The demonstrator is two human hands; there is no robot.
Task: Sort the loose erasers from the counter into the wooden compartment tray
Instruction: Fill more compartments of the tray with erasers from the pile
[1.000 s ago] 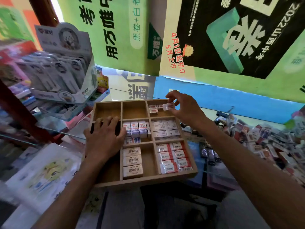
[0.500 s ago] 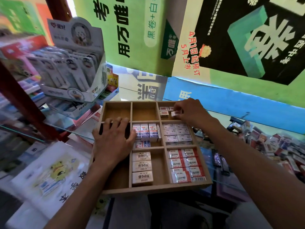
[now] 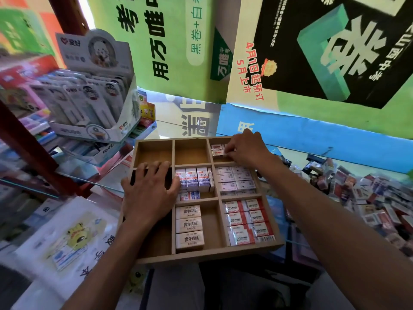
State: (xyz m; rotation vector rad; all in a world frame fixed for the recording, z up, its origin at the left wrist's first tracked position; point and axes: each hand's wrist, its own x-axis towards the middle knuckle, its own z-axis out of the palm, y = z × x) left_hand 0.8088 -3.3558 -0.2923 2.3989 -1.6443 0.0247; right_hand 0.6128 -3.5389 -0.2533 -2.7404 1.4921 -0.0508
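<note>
The right hand (image 3: 244, 149), having lowered, is pinching a small eraser (image 3: 228, 151) into the wooden compartment tray's (image 3: 207, 253) far-right corner compartment; the left hand (image 3: 148, 193) is still pressing flat, spread.

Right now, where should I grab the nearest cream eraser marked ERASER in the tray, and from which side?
Pinch the nearest cream eraser across its two short ends, coming straight down from above. It lies flat, face up, pressed against the next cream eraser and the wooden tray divider; open space lies on its right.

Partly filled wooden tray (image 3: 207, 253), wrapped erasers (image 3: 189, 228)
</note>
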